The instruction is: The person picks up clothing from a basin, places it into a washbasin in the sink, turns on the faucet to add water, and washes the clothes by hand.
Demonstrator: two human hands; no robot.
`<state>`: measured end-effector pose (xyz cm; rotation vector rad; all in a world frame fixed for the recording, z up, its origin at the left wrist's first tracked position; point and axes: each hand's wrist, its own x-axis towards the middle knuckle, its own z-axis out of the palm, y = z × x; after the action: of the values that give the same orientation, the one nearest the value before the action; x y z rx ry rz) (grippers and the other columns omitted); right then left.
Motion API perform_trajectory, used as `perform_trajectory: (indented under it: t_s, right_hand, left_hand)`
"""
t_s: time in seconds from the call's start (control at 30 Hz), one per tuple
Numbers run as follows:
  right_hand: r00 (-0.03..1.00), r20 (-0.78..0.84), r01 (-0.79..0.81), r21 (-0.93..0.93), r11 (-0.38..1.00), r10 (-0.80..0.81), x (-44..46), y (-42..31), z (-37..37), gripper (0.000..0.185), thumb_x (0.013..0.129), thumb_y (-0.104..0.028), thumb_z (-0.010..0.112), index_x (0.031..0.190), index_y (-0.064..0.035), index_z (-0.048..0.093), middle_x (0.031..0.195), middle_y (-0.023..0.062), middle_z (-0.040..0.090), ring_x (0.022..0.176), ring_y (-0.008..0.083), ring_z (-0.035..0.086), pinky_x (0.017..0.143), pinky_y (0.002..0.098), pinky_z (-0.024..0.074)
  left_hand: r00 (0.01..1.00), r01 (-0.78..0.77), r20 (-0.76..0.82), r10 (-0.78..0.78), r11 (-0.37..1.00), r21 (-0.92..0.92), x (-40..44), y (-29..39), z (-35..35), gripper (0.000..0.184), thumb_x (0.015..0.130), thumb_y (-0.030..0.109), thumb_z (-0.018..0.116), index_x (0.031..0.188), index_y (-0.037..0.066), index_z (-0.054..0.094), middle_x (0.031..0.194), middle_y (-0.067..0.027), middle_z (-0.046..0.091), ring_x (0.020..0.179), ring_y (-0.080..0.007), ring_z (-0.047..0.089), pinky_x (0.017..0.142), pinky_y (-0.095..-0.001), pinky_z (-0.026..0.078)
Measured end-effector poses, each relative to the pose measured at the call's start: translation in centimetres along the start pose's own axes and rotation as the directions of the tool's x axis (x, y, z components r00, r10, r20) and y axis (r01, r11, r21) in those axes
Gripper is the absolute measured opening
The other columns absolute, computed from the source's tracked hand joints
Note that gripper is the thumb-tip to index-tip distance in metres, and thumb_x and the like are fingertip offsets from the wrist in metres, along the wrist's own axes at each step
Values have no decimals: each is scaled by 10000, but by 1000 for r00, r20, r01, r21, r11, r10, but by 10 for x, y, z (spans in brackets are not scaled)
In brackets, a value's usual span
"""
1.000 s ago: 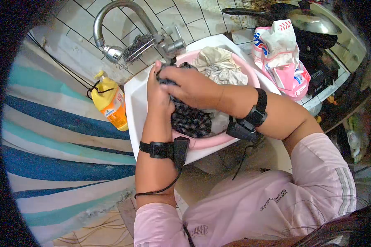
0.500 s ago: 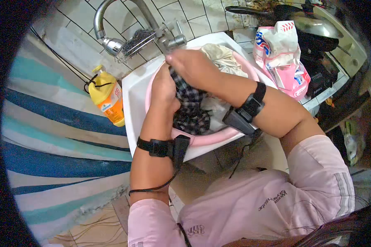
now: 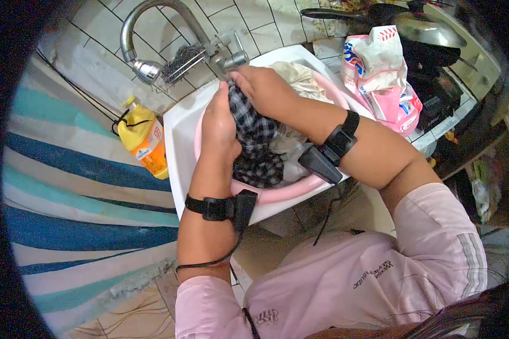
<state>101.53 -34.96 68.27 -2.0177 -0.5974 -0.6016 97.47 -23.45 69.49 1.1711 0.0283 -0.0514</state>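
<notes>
Checked cloth: black-and-white plaid fabric (image 3: 251, 130), bunched from 11 to 7 o'clock inside the round pink plastic basin (image 3: 280, 192), its upper end raised at the hands.
Right hand: bare right hand (image 3: 266, 90), at 12 o'clock, fingers curled over the raised end, gripping it.
Left hand: bare left hand (image 3: 219, 121), at 10 o'clock, pressed along the cloth's outer edge; fingertips hidden, so whether it pinches cannot be told.
Slip risk: if the cloth is wet, which cannot be confirmed, it could slide out of 1 grip and drop.
Knuckle hazard: hands sit just beside the curved steel faucet (image 3: 195, 22) at 11 o'clock; an upward jerk could strike its base.
Arm units: 2 black strapped boxes; the right box (image 3: 320, 164) overhangs the rim at 4 o'clock, and a lowered forearm could wet or knock it.
Basin footing: basin sits in the white ceramic sink (image 3: 181, 121); uneven pulling could tip it.
Cream cloth: pale crumpled fabric (image 3: 293, 76) at 1 o'clock, liable to be dragged along if tangled.
</notes>
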Motion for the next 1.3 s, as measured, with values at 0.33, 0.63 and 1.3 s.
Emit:
perform_trajectory:
  t_s: [0.33, 0.63, 1.3]
  right_hand:
    - [999, 4, 48, 13, 999, -48, 0, 8, 7, 287, 923, -257, 451, 926, 0, 579, 805, 218, 587, 772, 403, 553, 672, 421, 451]
    - [984, 126, -166, 355, 920, 129, 8, 33, 9, 438, 920, -362, 441, 1006, 47, 572, 941, 134, 622, 881, 187, 537, 842, 312, 393]
    - [967, 163, 188, 55, 981, -195, -15, -8, 8, 282, 843, -332, 580, 944, -69, 580, 834, 158, 605, 796, 377, 574, 708, 410, 460]
  left_hand:
    - [998, 4, 67, 1, 997, -79, 8, -7, -11, 392, 889, 380, 505, 1040, 28, 588, 958, -85, 654, 842, -229, 644, 786, -372, 508]
    - [998, -56, -55, 41, 943, -328, 1, 11, -13, 435, 878, 441, 495, 1037, 48, 590, 1031, -110, 633, 925, -273, 618, 855, -417, 471]
    - [995, -22, -94, 22, 1000, 1, 34, -18, -43, 306, 902, 231, 517, 1135, 34, 488, 1022, -111, 592, 924, -242, 602, 760, -387, 510]
